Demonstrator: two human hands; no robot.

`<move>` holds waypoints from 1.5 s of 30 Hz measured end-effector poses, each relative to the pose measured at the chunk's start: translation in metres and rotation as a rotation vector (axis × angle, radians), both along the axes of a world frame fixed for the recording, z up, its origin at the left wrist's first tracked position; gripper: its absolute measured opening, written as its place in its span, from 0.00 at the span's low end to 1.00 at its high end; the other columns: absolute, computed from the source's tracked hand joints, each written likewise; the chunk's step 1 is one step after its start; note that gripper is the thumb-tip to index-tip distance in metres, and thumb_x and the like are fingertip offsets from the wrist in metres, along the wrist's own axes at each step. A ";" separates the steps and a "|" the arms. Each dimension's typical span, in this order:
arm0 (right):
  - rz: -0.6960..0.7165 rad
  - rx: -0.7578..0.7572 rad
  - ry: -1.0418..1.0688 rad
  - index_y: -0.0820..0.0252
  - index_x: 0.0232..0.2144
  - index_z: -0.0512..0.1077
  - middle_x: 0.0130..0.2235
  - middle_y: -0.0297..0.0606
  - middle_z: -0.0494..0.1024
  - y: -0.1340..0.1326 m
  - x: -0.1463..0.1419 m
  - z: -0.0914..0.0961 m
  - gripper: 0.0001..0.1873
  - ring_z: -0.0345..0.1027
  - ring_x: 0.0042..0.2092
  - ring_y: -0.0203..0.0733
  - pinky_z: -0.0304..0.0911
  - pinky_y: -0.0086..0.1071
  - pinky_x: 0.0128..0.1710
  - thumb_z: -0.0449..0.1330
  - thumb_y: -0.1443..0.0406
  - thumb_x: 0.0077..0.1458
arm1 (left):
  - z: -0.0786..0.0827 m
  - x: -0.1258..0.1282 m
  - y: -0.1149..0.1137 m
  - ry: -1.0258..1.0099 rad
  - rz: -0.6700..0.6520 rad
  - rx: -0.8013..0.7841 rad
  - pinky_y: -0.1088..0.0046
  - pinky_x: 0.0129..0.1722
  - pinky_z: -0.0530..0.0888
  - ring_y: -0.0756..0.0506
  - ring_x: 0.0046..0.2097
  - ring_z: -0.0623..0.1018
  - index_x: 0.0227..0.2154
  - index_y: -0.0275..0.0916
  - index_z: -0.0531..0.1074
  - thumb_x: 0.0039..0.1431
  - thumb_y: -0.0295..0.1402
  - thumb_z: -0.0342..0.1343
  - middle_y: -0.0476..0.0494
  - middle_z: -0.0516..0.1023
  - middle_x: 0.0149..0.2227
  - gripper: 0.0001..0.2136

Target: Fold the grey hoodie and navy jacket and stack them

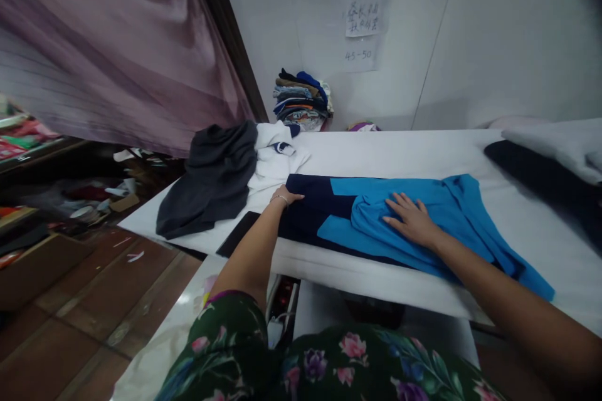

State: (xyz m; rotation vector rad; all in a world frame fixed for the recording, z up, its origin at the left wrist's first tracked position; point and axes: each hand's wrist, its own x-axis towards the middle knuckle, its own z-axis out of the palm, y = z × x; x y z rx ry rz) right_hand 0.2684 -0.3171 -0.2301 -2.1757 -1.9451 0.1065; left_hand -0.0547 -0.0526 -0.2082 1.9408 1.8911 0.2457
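A blue and navy garment [338,200] lies spread across the white padded table [399,150]. My left hand [285,197] rests at the garment's navy left end, its fingers curled over the cloth's edge. My right hand [410,218] lies flat on the bright blue part near the middle, fingers stretched out and apart. A thin bracelet sits on my left wrist.
A dark grey garment [211,178] and a white one [275,160] lie heaped at the table's left end. A stack of folded clothes [301,100] stands against the wall. A dark cloth [531,169] and white cloth [559,141] lie at the right. A purple curtain [117,44] hangs left.
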 end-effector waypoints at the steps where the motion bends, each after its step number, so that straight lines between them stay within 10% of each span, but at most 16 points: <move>1: 0.035 0.043 0.002 0.53 0.64 0.55 0.68 0.44 0.48 0.001 -0.007 0.004 0.36 0.37 0.68 0.55 0.38 0.59 0.63 0.40 0.44 0.61 | 0.000 -0.001 0.000 -0.006 -0.016 -0.011 0.68 0.47 0.72 0.38 0.52 0.75 0.51 0.35 0.67 0.38 0.50 0.68 0.34 0.74 0.53 0.38; 8: 0.252 0.005 -0.028 0.52 0.66 0.50 0.68 0.42 0.46 0.003 -0.049 -0.014 0.37 0.35 0.68 0.53 0.36 0.56 0.64 0.40 0.43 0.60 | 0.014 0.002 -0.027 0.115 -0.079 0.177 0.59 0.57 0.64 0.35 0.62 0.63 0.59 0.34 0.59 0.52 0.54 0.56 0.31 0.62 0.62 0.37; 12: 0.247 0.025 -0.052 0.53 0.66 0.49 0.69 0.41 0.44 0.001 -0.049 -0.024 0.38 0.34 0.69 0.51 0.34 0.54 0.64 0.39 0.43 0.61 | 0.007 0.010 -0.063 0.233 -0.339 0.386 0.54 0.64 0.52 0.38 0.67 0.51 0.63 0.38 0.55 0.61 0.51 0.45 0.38 0.52 0.67 0.32; 19: 0.241 0.020 -0.059 0.53 0.66 0.50 0.69 0.41 0.44 0.002 -0.047 -0.024 0.37 0.34 0.69 0.51 0.35 0.53 0.64 0.39 0.43 0.61 | -0.026 -0.002 -0.089 0.349 -0.486 0.285 0.51 0.64 0.49 0.39 0.69 0.45 0.65 0.41 0.50 0.63 0.52 0.38 0.43 0.45 0.69 0.32; 26: 0.244 0.020 -0.052 0.54 0.66 0.50 0.68 0.42 0.45 0.003 -0.048 -0.023 0.37 0.34 0.69 0.51 0.34 0.54 0.64 0.41 0.44 0.61 | 0.001 0.024 -0.095 0.309 -0.464 0.256 0.43 0.63 0.47 0.35 0.68 0.47 0.63 0.40 0.56 0.62 0.55 0.37 0.40 0.50 0.68 0.33; 34: 0.246 -0.038 0.065 0.55 0.65 0.52 0.68 0.45 0.45 0.002 -0.048 -0.012 0.37 0.34 0.68 0.53 0.34 0.55 0.64 0.49 0.46 0.59 | -0.015 0.102 -0.157 0.099 -1.073 0.332 0.48 0.64 0.50 0.40 0.68 0.50 0.65 0.45 0.50 0.62 0.52 0.43 0.42 0.49 0.68 0.31; 45: 0.059 -0.060 0.086 0.60 0.64 0.54 0.67 0.46 0.51 0.077 0.001 0.024 0.35 0.38 0.68 0.51 0.37 0.53 0.64 0.45 0.48 0.61 | -0.025 0.103 -0.158 0.088 -1.033 0.268 0.49 0.64 0.49 0.40 0.68 0.50 0.65 0.41 0.49 0.62 0.54 0.42 0.39 0.51 0.67 0.34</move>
